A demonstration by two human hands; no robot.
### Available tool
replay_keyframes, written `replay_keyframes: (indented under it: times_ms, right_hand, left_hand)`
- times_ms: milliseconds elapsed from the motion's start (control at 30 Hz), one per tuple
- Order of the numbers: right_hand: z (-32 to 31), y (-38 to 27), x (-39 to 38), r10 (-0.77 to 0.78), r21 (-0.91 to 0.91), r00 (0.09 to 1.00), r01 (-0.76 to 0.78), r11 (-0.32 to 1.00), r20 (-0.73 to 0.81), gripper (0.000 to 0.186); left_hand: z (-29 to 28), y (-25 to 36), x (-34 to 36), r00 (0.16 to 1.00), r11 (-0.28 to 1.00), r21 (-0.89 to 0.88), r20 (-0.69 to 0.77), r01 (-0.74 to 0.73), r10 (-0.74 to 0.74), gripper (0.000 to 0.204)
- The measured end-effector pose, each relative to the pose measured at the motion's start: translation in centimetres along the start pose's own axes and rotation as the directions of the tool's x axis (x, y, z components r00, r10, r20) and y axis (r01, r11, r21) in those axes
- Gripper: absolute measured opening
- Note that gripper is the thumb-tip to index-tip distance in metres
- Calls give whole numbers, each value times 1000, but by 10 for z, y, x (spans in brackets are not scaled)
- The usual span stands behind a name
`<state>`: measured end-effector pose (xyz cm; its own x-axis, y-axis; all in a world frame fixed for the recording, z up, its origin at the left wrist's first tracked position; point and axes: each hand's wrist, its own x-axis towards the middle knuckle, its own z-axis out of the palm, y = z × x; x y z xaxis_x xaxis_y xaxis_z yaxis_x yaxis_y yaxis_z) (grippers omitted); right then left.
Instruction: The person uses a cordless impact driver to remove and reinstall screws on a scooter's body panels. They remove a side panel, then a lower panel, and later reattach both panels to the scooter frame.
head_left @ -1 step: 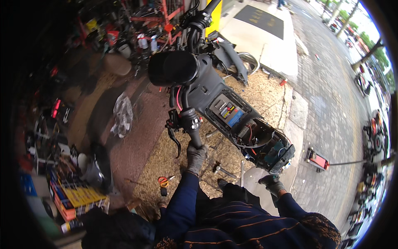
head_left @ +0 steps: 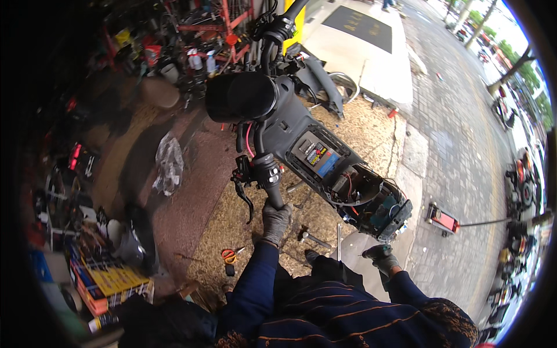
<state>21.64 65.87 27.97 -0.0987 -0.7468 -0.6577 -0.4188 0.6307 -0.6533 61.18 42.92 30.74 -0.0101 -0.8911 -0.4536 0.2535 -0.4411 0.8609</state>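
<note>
A partly stripped dark grey scooter stands before me, its front to the upper left. My left hand, in a grey glove, is wrapped round its near handlebar grip, below the brake lever. A battery with a bright label sits in the open floor compartment. Wires and bare parts show in the uncovered rear end. Just behind that end, my gloved right hand is closed, apart from the scooter. Something dark shows at its fingers, too small to name.
On the ground near my feet lie a hammer, orange-handled scissors and a long metal bar. A red floor jack stands on the paving at right. Boxes and clutter fill the left. A clear plastic bag lies beyond the handlebar.
The whole view has shifted very slightly. Both hands and the scooter keep their places.
</note>
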Motion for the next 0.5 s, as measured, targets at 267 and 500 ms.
replay_keyframes:
  times_ms: [267, 500]
  right_hand:
    - [108, -45, -57, -120, -92, 989, 112, 989, -84, 54]
    - [176, -1, -39, -38, 33, 993, 42, 999, -113, 52]
  left_hand:
    - [-114, 40, 24, 998, 950, 311, 66, -25, 5, 28]
    - [-195, 127, 66, 987, 749, 648, 156, -140, 50, 28]
